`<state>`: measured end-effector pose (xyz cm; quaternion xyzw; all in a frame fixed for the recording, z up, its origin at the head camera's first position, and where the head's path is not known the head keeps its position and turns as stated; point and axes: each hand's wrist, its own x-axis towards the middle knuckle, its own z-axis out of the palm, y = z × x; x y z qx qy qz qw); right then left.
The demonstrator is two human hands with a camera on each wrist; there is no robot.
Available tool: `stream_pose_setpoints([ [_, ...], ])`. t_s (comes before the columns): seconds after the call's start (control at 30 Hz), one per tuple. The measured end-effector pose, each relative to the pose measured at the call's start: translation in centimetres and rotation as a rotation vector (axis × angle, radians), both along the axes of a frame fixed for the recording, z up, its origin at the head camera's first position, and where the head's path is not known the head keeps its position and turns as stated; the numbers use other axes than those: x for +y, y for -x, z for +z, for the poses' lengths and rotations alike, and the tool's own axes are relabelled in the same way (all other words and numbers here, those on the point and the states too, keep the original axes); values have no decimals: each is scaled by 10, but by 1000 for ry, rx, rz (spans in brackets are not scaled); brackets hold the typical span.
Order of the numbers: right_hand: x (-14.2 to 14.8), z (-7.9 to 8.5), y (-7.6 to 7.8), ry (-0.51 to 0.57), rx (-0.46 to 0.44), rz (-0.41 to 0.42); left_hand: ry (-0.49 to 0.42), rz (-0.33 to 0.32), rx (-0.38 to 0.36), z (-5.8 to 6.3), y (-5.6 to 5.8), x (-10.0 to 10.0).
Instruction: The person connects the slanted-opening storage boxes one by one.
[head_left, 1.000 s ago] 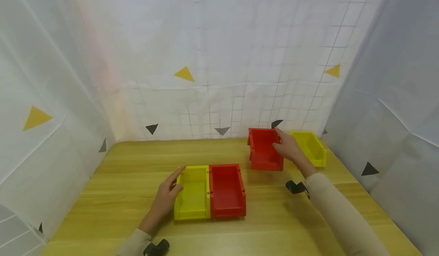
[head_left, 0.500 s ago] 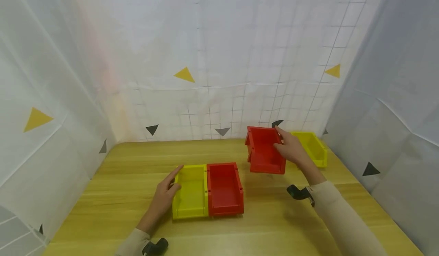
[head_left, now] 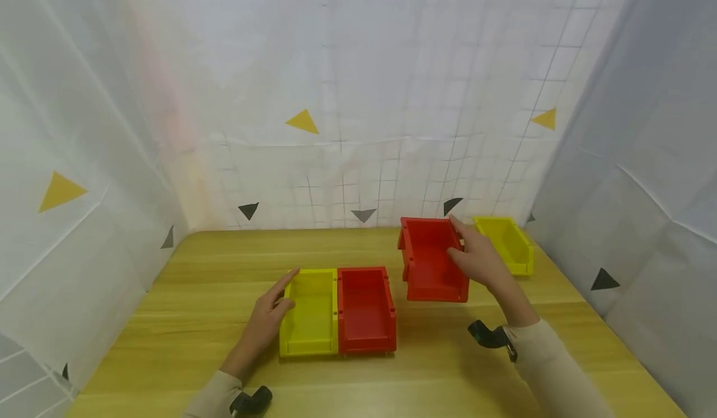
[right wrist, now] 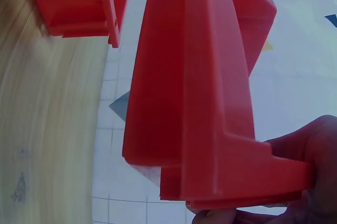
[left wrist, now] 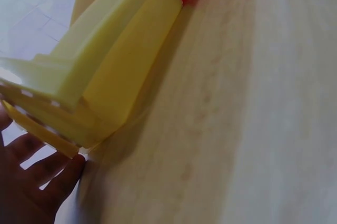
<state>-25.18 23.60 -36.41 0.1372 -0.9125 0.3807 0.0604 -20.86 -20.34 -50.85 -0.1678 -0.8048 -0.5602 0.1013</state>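
My left hand (head_left: 264, 321) holds the left side wall of a yellow storage bin (head_left: 310, 318) on the table, thumb at its rim. Its fingers reach the outer side in the left wrist view. Against that bin's right side stands a red storage bin (head_left: 366, 318). My right hand (head_left: 478, 257) grips the right wall of a second red storage bin (head_left: 432, 262), raised off the table and slightly tilted. Its thumb lies on the inner side; in the right wrist view other fingers show beyond the wall (right wrist: 210, 103). All these bins look hollow, with nothing visible inside.
A second yellow bin (head_left: 506, 244) stands at the far right of the wooden table (head_left: 218, 262), partly behind my right hand. White sheeting (head_left: 358, 94) with triangular marks encloses the back and both sides. A black wrist camera (head_left: 488, 336) sits by each sleeve.
My right hand has brought the raised red bin nearer to me and slightly left. The left hand keeps its place on the yellow bin; that joined pair has shifted slightly left in view.
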Motion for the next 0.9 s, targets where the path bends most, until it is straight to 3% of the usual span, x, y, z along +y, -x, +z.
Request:
stream_pose_setpoints([
  [0.43, -7, -2, -17, -16, 23, 17, -11, -11, -15, -2, 1, 0],
  [0.9, -10, -26, -23, -79, 62, 42, -19, -14, -10, 0, -2, 1],
])
